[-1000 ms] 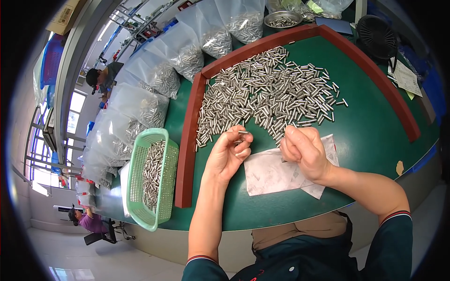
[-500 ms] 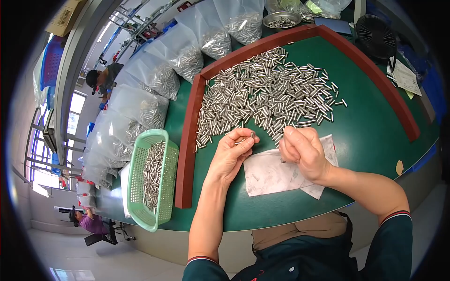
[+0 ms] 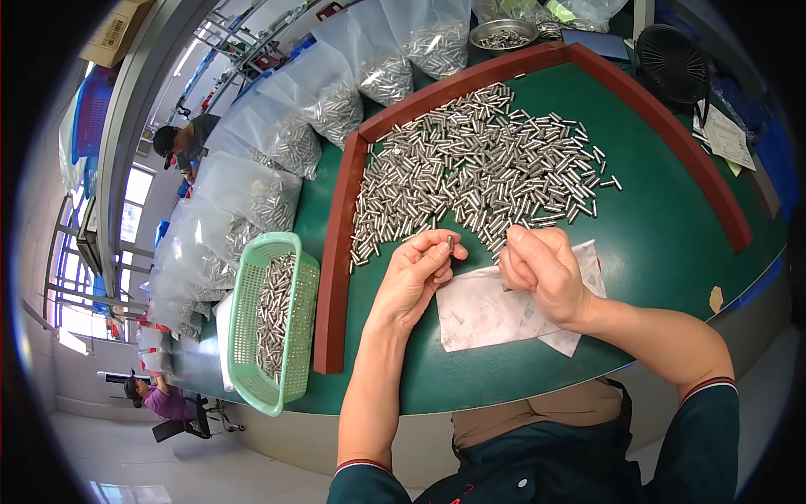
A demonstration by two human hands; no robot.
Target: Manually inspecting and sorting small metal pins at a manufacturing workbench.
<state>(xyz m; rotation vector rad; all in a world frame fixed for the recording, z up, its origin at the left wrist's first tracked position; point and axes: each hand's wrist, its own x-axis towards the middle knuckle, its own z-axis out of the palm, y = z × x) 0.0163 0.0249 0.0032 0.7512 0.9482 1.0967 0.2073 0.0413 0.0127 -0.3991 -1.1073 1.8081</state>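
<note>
Between thumb and fingers, my left hand (image 3: 417, 273) pinches a small metal pin (image 3: 451, 244), held roughly upright at the near edge of the pile. My right hand (image 3: 546, 273) is curled closed over a stained white cloth (image 3: 478, 323); its fingers hide whatever may be inside. A loose heap of short silvery metal pins (image 3: 478, 164) spreads over the green table (image 3: 655, 202) just beyond both hands. To the left, a pale green plastic basket (image 3: 300, 336) holds more such pins.
Red-brown rails (image 3: 336, 277) border the pile on the left, back and right. Clear plastic bags of pins (image 3: 285, 139) line the left and far side. A metal bowl (image 3: 504, 35) and black fan (image 3: 672, 63) stand at the back. Two people (image 3: 172, 403) are farther off left.
The pin in my left fingers has turned more upright, and the thumb and fingertips have shifted slightly. My right hand has hardly moved.
</note>
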